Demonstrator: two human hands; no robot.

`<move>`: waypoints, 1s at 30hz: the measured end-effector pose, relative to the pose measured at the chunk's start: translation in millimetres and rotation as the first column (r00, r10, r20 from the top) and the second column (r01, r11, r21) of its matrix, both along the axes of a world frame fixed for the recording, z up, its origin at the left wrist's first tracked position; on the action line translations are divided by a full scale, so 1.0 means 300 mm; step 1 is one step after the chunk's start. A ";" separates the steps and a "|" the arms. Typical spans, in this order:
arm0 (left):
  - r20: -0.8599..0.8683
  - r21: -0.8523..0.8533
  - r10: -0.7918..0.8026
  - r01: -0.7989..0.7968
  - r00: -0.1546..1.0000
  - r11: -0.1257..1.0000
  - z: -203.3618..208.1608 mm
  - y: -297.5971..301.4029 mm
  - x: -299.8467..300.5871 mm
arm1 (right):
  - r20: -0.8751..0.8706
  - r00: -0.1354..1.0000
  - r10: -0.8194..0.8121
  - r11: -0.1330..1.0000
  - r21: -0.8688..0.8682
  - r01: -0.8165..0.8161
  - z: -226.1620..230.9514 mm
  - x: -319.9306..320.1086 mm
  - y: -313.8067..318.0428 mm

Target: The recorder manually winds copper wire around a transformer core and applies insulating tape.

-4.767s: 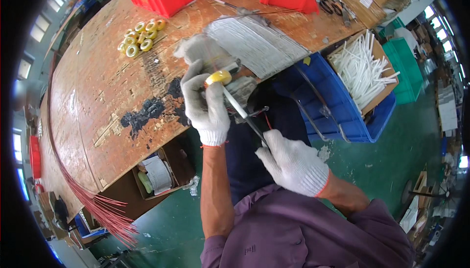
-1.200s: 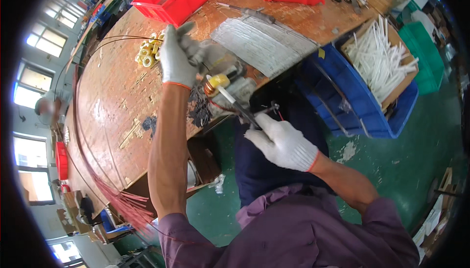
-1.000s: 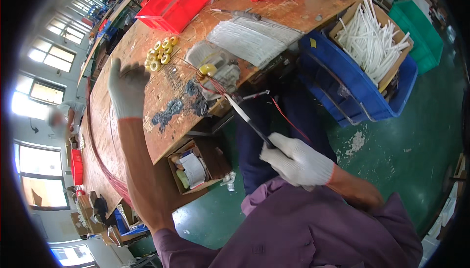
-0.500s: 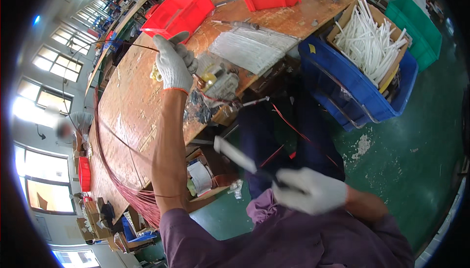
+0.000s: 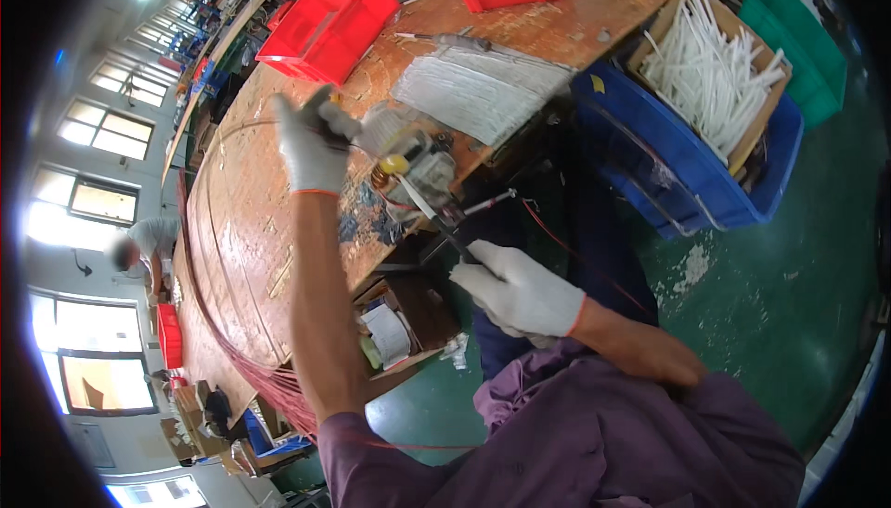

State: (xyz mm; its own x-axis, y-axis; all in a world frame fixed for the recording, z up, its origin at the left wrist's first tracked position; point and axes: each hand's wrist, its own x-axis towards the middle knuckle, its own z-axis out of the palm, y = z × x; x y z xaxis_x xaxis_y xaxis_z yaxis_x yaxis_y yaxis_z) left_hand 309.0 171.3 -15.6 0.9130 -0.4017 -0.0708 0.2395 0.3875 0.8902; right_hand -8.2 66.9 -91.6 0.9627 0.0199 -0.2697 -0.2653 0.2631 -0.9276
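Observation:
My left hand (image 5: 314, 148), in a white knit glove, is closed over the wooden bench (image 5: 251, 257). A thin reddish-brown wire (image 5: 249, 125) runs in a curve into its grip. My right hand (image 5: 522, 287), also gloved, grips the dark handle of a knife (image 5: 429, 204). The pale blade points up and left, its tip beside the yellow part of a greyish metal device (image 5: 436, 163) at the bench's near edge. A copper-coloured coil (image 5: 379, 179) shows by that yellow part. Whether the blade touches anything is hard to tell.
Red bins (image 5: 329, 25) stand at the far side; pale flat strips (image 5: 478, 90) lie nearer. On the right, a blue crate (image 5: 640, 174) bears a carton of white tubes (image 5: 710, 72). A bundle of red wires (image 5: 278, 395) hangs at the left edge. Another person (image 5: 148, 239) bends beyond.
My right hand has swung up and left, bringing the knife from over my lap to the device. My left hand has shifted slightly left and down, still closed on the wire.

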 end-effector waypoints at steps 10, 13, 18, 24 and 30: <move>0.900 0.371 -0.431 -0.624 0.060 0.688 -0.189 0.109 -0.462 | 0.046 0.923 0.382 0.921 -0.099 -0.376 0.127 -0.739 -0.135; 0.766 0.492 -0.288 -0.234 0.575 0.839 -0.082 0.019 -0.414 | 0.331 0.827 0.454 0.891 -0.135 -0.434 0.125 -0.736 -0.154; 0.370 0.277 -0.056 -0.052 0.927 0.960 0.077 -0.101 -0.161 | 0.338 0.891 0.302 0.953 -0.106 -0.282 0.029 -0.365 -0.091; 0.039 0.191 0.121 -0.127 0.992 0.973 -0.121 -0.124 0.082 | -0.065 0.998 -0.002 0.886 0.462 0.032 0.015 0.219 0.038; 0.112 0.285 -0.047 0.013 0.993 0.958 -0.140 -0.047 0.049 | -0.053 0.998 0.027 0.907 0.422 -0.002 -0.003 0.097 0.011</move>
